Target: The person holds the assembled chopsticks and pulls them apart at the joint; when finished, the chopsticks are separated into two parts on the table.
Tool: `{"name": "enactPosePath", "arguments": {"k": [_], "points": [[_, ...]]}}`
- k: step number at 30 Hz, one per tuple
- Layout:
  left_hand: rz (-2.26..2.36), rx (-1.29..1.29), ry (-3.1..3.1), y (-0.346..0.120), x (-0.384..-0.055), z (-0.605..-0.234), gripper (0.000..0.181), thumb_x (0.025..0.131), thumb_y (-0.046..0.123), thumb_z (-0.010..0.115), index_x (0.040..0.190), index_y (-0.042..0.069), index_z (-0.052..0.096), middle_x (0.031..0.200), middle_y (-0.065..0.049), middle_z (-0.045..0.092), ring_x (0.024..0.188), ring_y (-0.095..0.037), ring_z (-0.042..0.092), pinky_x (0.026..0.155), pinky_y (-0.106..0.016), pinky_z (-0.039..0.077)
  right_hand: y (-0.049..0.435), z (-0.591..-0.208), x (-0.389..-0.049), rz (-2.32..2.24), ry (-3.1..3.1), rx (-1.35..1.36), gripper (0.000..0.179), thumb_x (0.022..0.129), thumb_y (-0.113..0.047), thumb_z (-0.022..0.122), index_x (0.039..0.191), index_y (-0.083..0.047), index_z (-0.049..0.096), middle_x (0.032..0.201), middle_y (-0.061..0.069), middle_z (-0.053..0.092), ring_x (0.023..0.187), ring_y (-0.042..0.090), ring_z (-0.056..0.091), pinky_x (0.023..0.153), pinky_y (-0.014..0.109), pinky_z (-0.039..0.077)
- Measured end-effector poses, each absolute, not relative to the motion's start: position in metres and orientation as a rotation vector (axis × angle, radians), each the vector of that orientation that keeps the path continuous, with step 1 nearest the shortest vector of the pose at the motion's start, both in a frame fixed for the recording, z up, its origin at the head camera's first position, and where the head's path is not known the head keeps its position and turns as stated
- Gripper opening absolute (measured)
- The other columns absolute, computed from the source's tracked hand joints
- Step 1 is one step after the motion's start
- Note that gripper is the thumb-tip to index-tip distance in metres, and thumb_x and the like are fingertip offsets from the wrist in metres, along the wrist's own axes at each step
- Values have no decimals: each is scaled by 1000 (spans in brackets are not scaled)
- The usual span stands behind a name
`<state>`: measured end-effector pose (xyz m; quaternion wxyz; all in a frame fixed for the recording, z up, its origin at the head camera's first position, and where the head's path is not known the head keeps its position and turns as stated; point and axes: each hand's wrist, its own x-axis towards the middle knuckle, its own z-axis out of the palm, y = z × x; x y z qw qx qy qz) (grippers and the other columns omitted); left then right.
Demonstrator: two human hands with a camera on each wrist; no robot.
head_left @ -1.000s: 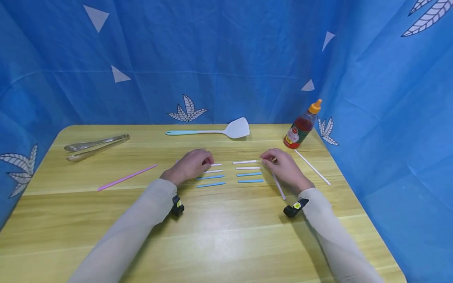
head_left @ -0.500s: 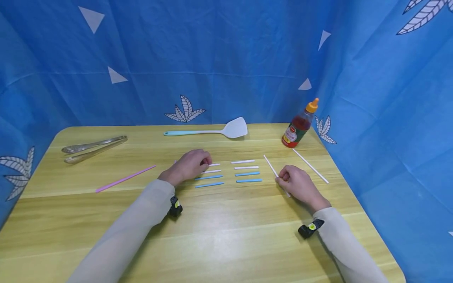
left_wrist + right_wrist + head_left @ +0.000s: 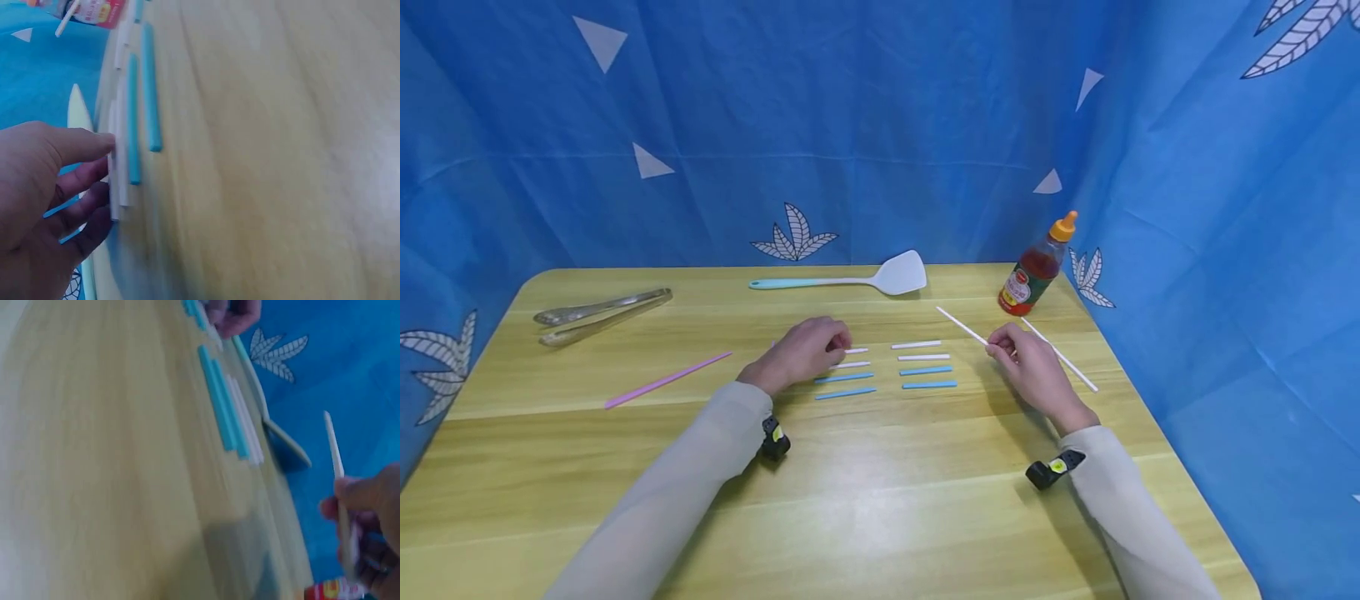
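The right hand [image 3: 1033,367], on the person's side of the bottle [image 3: 1033,271], pinched a white stick [image 3: 962,325] between thumb and fingers; the stick's free end pointed up and leftward, left of the bottle. In the right wrist view it looked raised off the table. With the grip close to one end, a slack pinch could have let that long free part swivel or droop; if dropped, the stick might have rolled, as a thin round thing would, into the right row [image 3: 925,370], four sticks left of the bottle and nearer the person.

A loose stick [image 3: 1073,367] ran from beside the bottle's base toward the person, just beside the right hand's knuckles. A careless sideways move there seemed the likeliest upset: it could have pushed the loose stick askew, or, further on, knocked the bottle itself, which looked tall and narrow enough to tip.

Farther left of the bottle, past the right row, the left hand [image 3: 801,348] grasped the far white stick [image 3: 857,351] of the left row [image 3: 846,392] with thumb and curled fingers. The sticks there lay close together, so lifting away with a fingertip catching could have dragged its neighbour out of line, and a twist of the wrist might have skewed the row.
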<state>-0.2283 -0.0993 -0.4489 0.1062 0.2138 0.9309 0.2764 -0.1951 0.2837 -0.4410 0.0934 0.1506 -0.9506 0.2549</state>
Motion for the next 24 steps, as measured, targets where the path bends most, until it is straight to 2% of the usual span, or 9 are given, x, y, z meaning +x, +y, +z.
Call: {"name": "enactPosePath", "arguments": {"k": [6,10,16,21,24], "points": [[1067,608,2786,-98,-226,-433,30,114,22,60,139,10,69,131,-7,69,121,-26,65,103,-47,57,254,-431,-196,846,-2720,685,12,103,-11,76,114,-7,78,100,7,77,92,22,69,81,41,59],[1135,683,2779,-92,-218,-423,31,115,27,57,140,14,70,132,-4,69,120,-24,65,103,-46,57,232,-431,-194,852,-2722,819,10,102,-12,77,112,-10,79,104,4,77,95,20,67,83,41,58],[1077,804,2713,-83,-197,-417,32,115,35,56,132,15,76,119,2,73,106,-16,66,96,-41,58,203,-424,-189,840,-2692,988,10,101,-11,79,110,-10,77,105,1,76,103,21,68,91,43,59],[1003,900,2724,-81,-182,-415,28,114,30,60,121,11,80,101,3,73,87,-12,62,82,-35,55,184,-416,-184,835,-2603,1094,14,97,-8,82,109,-11,76,104,-1,74,105,19,70,93,39,61],[972,907,2757,-83,-173,-414,22,112,26,64,119,12,80,97,5,72,82,-11,59,77,-32,53,175,-414,-181,801,-2573,1146,13,97,-9,83,108,-12,76,104,-1,74,105,18,71,93,37,62]]}}
